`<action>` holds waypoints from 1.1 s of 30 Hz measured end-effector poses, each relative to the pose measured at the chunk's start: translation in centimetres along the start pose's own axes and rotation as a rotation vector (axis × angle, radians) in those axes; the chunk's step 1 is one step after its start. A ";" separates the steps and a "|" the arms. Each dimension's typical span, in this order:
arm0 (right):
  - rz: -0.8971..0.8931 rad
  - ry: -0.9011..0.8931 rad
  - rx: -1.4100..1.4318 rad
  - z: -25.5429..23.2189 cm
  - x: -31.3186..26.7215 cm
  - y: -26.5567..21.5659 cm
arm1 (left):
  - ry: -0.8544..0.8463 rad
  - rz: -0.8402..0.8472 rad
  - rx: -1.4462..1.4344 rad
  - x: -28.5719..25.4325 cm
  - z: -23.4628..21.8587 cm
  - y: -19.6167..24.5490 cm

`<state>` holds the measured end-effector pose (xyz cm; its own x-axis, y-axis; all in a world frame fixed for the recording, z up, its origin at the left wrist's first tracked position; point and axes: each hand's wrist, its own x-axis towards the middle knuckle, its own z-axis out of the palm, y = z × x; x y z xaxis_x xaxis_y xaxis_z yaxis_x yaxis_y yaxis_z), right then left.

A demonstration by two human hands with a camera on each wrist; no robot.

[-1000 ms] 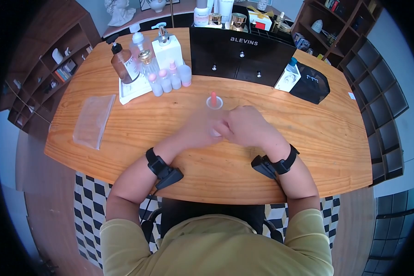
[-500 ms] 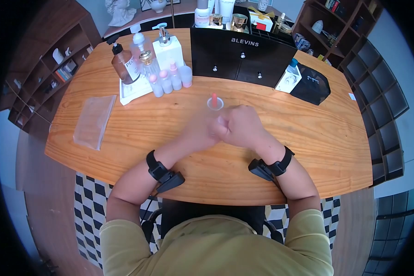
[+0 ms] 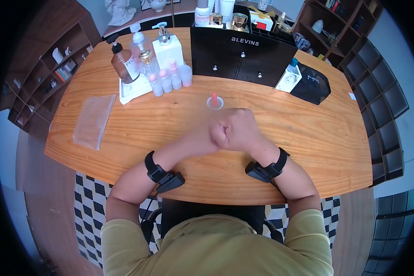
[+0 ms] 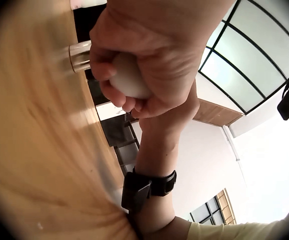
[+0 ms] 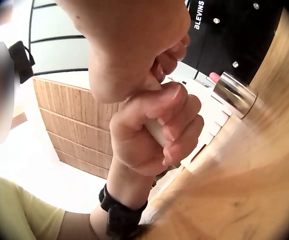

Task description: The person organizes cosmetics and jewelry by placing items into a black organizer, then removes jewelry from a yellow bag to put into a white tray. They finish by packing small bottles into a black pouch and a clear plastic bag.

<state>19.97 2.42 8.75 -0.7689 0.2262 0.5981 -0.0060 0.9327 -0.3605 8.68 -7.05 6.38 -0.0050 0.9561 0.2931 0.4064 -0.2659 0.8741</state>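
My left hand (image 3: 203,133) and right hand (image 3: 241,129) meet over the middle of the table in the head view. In the left wrist view, my left fingers curl round a smooth white object with a rounded end (image 4: 129,77). The right wrist view shows that white object (image 5: 157,131) running up between both hands, with the right hand's curled fingers gripping its other end; the hands hide most of it, so I cannot tell its kind. Just beyond them stands a short shiny cylinder (image 5: 237,95) with a pinkish-red tip (image 3: 214,99) sticking up.
At the back stands a black drawer box (image 3: 234,53) carrying cosmetics. Left of it, a white tray (image 3: 135,94) bears pump bottles, with several small bottles alongside. A clear pouch (image 3: 94,122) lies at the left. A white box (image 3: 288,78) and black mesh bag (image 3: 312,86) are right.
Both hands have stayed together at mid-table. The right hand has turned and drawn slightly inward and toward the body. The things on the table stand where they were.
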 end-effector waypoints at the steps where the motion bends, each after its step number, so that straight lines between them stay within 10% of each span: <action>1: 0.011 0.016 0.003 0.2 -0.1 0.0 | -0.003 -0.030 0.024 0.0 -0.1 0.3; 16: 0.151 0.046 0.080 1.0 -0.5 0.0 | 0.070 -0.090 0.201 0.1 -0.3 1.5; 20: 0.169 0.052 0.130 1.2 -0.4 0.8 | -0.099 -0.340 0.317 0.8 -1.5 3.4; 23: 0.347 0.030 0.228 0.6 0.1 0.6 | 0.031 -0.097 0.173 0.3 -2.0 1.6; 33: 0.439 0.007 0.556 1.8 0.0 3.0 | 0.188 -0.217 -0.091 0.9 -4.8 -1.5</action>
<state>18.84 4.73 6.38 -0.7712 0.5517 0.3176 -0.0235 0.4740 -0.8802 3.69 -6.42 7.20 -0.2554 0.9544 0.1549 0.2941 -0.0759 0.9528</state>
